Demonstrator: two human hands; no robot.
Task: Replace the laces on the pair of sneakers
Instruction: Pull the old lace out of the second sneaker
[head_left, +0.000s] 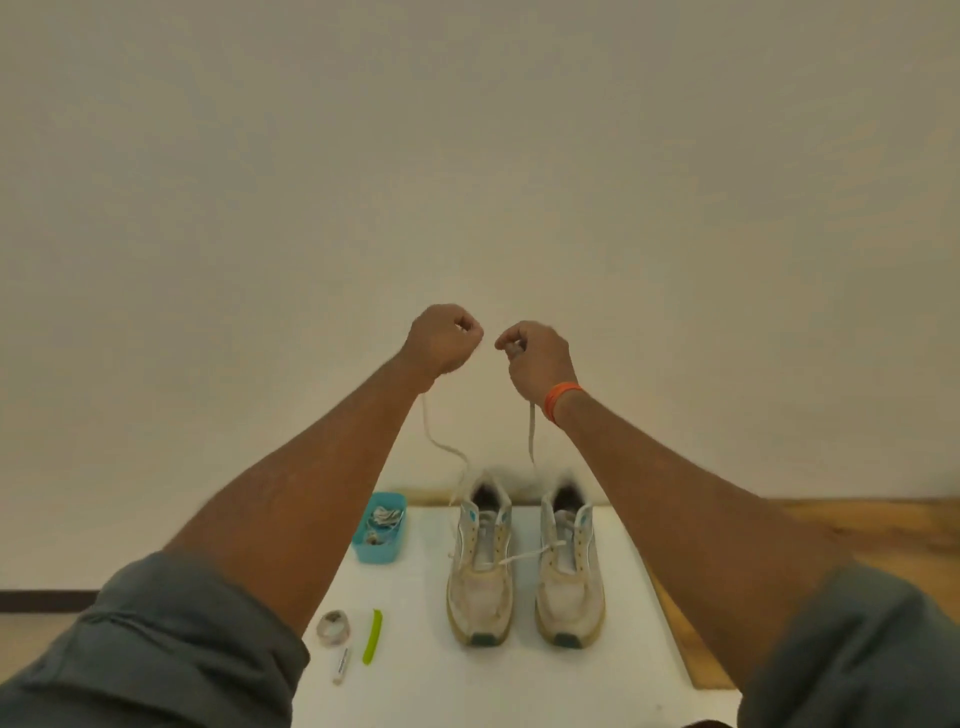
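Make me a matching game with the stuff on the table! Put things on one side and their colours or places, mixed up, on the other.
Things:
1. Bin
2. Clip
3. Wristband
4. Lace

Clues:
A. Orange, on the right arm
B. Blue, left of the sneakers
C. White, held up by both hands
D. Bright green, at the table's near left

Pairs: 1-B, 2-D, 3-A, 4-C. The left hand and right hand each grip a lace end.
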